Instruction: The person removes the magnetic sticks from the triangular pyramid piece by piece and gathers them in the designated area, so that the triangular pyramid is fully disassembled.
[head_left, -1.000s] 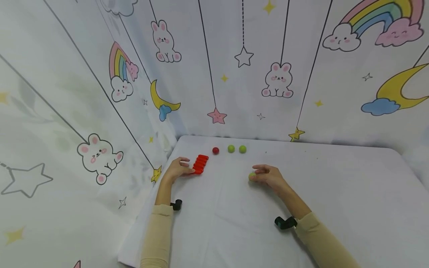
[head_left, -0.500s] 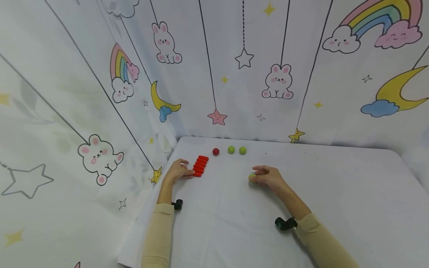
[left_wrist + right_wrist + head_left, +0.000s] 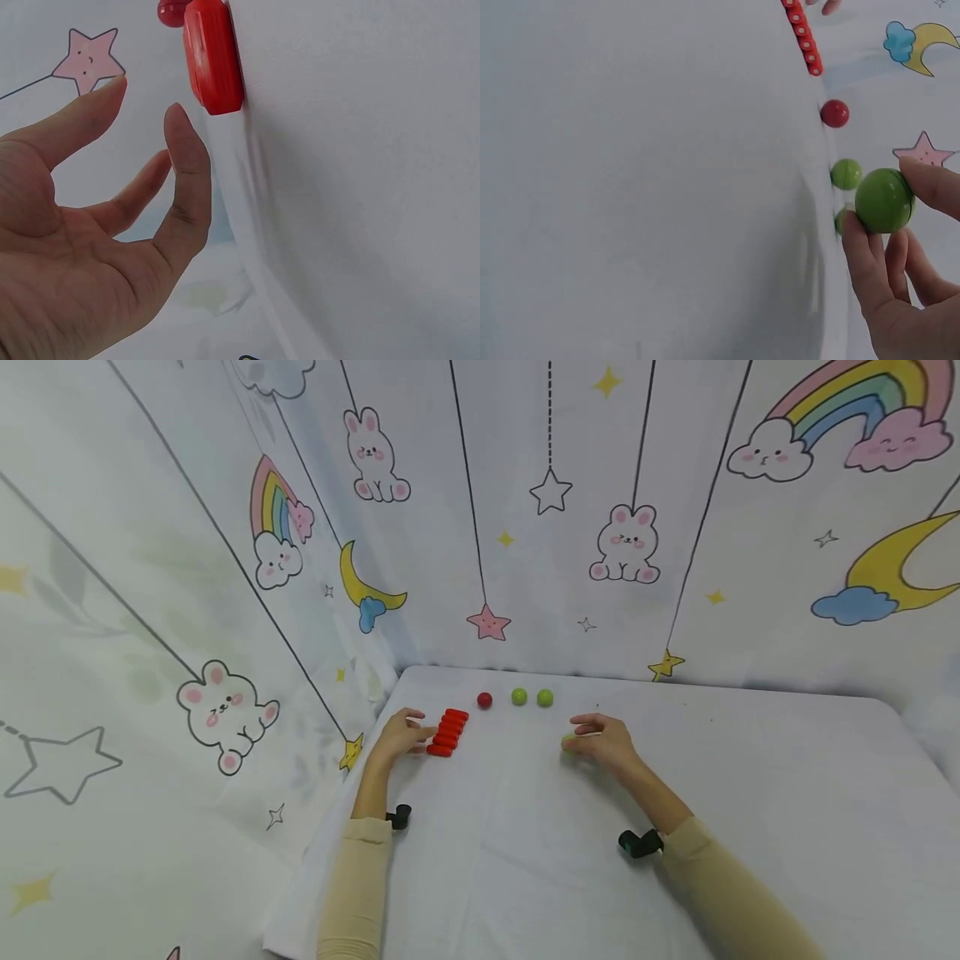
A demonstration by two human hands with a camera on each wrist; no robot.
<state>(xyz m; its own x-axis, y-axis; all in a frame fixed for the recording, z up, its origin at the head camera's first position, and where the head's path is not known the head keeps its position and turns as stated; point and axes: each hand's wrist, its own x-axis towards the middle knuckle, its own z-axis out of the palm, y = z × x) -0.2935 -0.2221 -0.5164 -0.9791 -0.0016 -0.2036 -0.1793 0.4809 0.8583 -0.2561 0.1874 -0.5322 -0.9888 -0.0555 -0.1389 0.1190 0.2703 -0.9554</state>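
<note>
My right hand (image 3: pixel 609 748) pinches a glossy green ball (image 3: pixel 883 201) between thumb and fingers, above the white table. In the head view the fingers hide much of that ball. My left hand (image 3: pixel 397 735) is beside a slanted row of several short red rods (image 3: pixel 450 728), with thumb and fingers apart and nothing between them. The nearest red rod (image 3: pixel 439 751) lies slightly out of line toward the left. From the left wrist, the fingers are bent and apart from the faceted red rod (image 3: pixel 214 58).
Along the back of the table (image 3: pixel 510 860) sit a red ball (image 3: pixel 484 700), a green ball (image 3: pixel 519 696) and another green ball (image 3: pixel 545 697). A patterned curtain (image 3: pixel 450 527) hangs behind and to the left.
My left fingers have come away from the nearest red rod, which has shifted slightly left and toward me. My right hand has moved a little farther away with the green ball.
</note>
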